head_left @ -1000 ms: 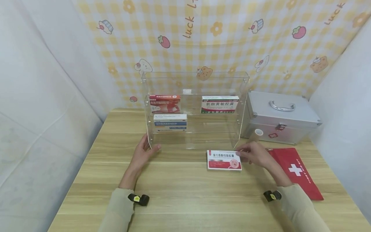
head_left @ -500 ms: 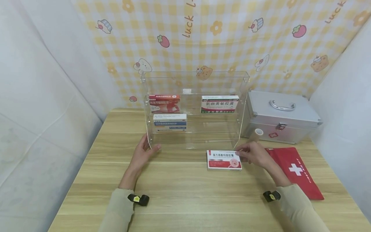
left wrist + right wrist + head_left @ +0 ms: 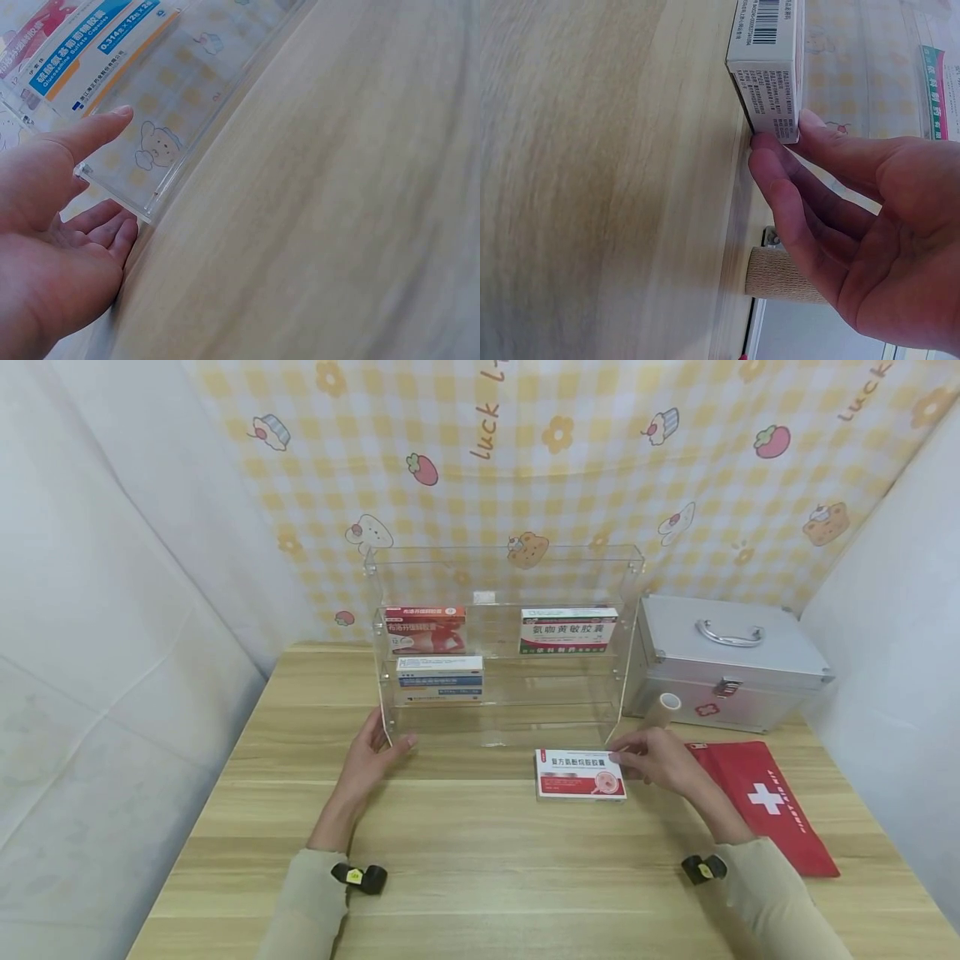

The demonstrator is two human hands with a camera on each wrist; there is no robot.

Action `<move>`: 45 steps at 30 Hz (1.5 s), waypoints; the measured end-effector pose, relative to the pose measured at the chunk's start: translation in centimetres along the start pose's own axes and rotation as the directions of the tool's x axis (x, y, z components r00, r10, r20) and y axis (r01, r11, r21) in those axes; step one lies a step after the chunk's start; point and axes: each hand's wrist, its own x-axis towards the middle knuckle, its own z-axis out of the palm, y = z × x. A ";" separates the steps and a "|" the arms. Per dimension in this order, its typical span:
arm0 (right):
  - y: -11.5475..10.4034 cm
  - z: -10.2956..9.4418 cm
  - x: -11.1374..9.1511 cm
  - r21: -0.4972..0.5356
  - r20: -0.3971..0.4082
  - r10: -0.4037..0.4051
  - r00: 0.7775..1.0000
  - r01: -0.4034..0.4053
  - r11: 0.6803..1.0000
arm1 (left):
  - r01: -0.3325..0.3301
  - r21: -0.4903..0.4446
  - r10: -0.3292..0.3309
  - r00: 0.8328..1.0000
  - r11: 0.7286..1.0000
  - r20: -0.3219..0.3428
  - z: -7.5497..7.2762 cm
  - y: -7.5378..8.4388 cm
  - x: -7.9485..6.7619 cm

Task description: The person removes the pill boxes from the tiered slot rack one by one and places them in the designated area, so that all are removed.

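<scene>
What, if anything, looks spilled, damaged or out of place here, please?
Nothing looks spilled or damaged. The red pouch looks mildly askew, slanted in front of the metal case; the medicine box off the rack is simply pinched in the right hand.

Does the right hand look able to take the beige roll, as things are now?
Probably yes: the beige roll stands just beyond the right hand, with nothing visible between. The hand would first need to release the white-and-red box it pinches.
</scene>
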 end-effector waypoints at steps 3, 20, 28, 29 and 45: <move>0.3 -0.1 -0.2 -0.028 -0.022 -0.021 1.000 0.021 0.999 | -0.003 -0.007 0.003 1.000 1.000 0.005 0.0 -0.1 0.0; -7.3 -3.1 0.0 -0.216 -0.258 -0.319 0.912 0.268 0.939 | -0.002 -0.009 0.002 1.000 1.000 0.013 -0.1 -0.1 -0.1; -13.7 -0.6 4.2 -0.232 -0.242 -0.481 0.843 0.431 0.872 | 0.000 -0.043 0.001 1.000 0.999 0.015 -0.1 -0.2 -0.1; -14.4 -0.3 4.6 -0.252 -0.242 -0.488 0.839 0.431 0.866 | -0.001 -0.046 0.001 1.000 0.999 0.013 0.0 -0.3 -0.1; -18.6 2.6 9.2 -0.282 -0.155 -0.472 0.868 0.420 0.863 | -0.013 -0.043 0.013 1.000 0.999 0.005 0.0 -0.5 0.1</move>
